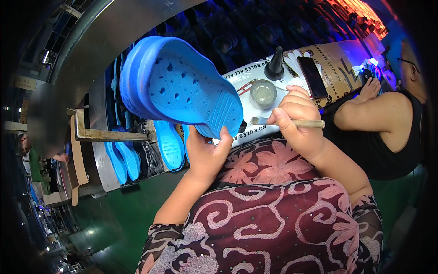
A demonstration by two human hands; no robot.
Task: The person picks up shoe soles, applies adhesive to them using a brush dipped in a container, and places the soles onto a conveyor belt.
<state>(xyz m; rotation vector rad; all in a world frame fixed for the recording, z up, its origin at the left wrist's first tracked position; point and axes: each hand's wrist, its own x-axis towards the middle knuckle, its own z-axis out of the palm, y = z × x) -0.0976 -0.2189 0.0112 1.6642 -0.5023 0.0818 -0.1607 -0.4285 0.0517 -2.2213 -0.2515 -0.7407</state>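
In my left hand (pixel 205 153), a large bright blue shoe sole (pixel 196 91) is gripped by its narrow end, thumb on the near edge. Its hollow face, with several small holes and a ribbed patch, is turned up toward me. My right hand (pixel 299 121) is closed around a brush (pixel 312 123) with a pale wooden handle. The bristles point left, short of the sole and apart from it. Just beyond the bristles stands a round jar (pixel 263 94) of cloudy, pale contents. Whether the bristles are wet cannot be told.
Behind the jar are a black cone-shaped object (pixel 275 66), a white glove (pixel 294 61) and a dark phone (pixel 312 77) on cardboard (pixel 340 68). More blue soles (pixel 169 146) lie at left beside a wooden bar (pixel 112 135). A co-worker (pixel 378 114) sits close at right.
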